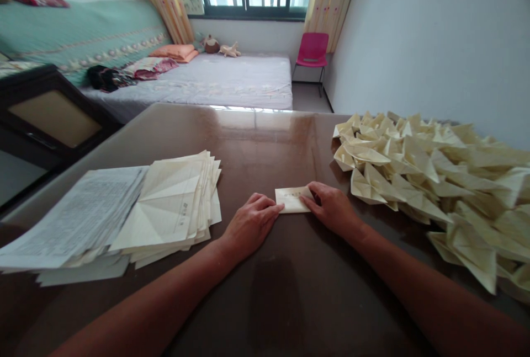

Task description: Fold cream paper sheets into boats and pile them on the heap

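Between my hands a small cream sheet of folded paper (290,201) lies on the brown table, a flat rectangle with faint print on it. My left hand (254,220) grips its left end, the thumb on top and the fingers curled. At the right end, my right hand (329,206) pinches the paper between thumb and fingers. To the left is a stack of creased cream sheets (165,197), the top one marked with fold lines. A big heap of folded paper boats (414,158) covers the table's right side.
A pile of printed white sheets (83,213) overlaps the creased stack at the left. The glossy brown table (256,142) ends in front of a bed (232,78). A pink chair (312,51) stands by the wall, and a dark cabinet (53,114) is at the left.
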`<state>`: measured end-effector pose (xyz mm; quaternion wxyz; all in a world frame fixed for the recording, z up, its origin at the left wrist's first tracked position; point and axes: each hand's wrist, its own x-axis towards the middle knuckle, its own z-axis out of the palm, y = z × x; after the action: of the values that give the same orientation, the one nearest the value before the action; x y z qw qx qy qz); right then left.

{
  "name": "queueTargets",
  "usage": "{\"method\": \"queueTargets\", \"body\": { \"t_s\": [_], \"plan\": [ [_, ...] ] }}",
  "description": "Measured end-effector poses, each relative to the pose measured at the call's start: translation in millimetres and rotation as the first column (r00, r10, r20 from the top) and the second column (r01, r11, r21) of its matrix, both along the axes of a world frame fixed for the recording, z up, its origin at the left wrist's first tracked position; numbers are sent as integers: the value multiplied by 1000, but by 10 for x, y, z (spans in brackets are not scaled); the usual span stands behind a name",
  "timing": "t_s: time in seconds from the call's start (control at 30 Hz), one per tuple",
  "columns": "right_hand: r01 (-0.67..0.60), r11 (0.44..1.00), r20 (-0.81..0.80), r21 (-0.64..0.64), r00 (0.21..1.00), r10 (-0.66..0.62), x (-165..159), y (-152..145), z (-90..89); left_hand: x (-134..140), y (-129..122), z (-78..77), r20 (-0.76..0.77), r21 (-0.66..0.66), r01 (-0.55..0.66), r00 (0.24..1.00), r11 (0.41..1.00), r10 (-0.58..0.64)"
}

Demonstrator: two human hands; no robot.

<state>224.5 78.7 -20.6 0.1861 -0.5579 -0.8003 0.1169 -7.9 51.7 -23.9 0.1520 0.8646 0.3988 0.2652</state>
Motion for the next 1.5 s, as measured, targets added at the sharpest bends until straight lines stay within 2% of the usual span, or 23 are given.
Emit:
{"method": "queueTargets", "body": {
  "t_s": [0.37,0.77,0.93,1.17,1.5],
  "plan": [
    [67,997,89,44,993,-71,-36,9,-42,14,-4,-20,-121,98,16,993,995,-5],
    [101,993,127,64,986,-108,-76,16,-60,94,-31,64,-332,157,-35,939,987,87],
    [101,993,127,59,986,-108,-79,19,-53,150,-68,-1,-321,231,84,947,969,-6],
    [105,994,144,37,983,-109,-85,27,-34,164,-79,-27,-372,175,105,928,979,-33],
    [115,993,170,34,978,-119,-92,20,-7,154,-119,-37,-438,185,88,899,979,2]
  ]
}}
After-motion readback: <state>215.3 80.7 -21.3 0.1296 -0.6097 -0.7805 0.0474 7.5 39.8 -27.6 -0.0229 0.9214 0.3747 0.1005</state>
